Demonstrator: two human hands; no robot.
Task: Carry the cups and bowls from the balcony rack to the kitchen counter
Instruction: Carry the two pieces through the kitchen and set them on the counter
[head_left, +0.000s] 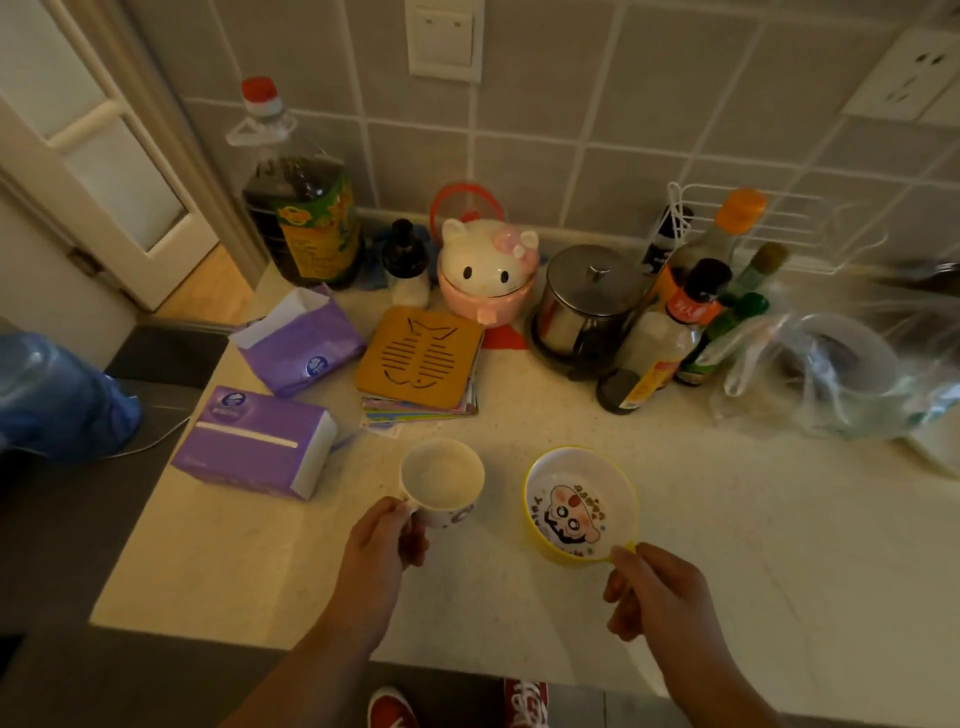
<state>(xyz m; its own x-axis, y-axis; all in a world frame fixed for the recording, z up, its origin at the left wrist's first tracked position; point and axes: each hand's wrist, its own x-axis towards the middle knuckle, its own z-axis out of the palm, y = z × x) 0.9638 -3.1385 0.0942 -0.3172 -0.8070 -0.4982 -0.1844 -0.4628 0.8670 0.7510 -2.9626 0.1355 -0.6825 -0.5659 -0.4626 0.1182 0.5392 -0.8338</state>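
White mug, yellow cartoon-print bowl, both empty

Cup, bowl (both held)

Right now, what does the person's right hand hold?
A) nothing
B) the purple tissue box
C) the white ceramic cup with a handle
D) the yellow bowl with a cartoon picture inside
D: the right hand pinches the handle of the yellow bowl with a cartoon picture inside; the left hand has the white ceramic cup.
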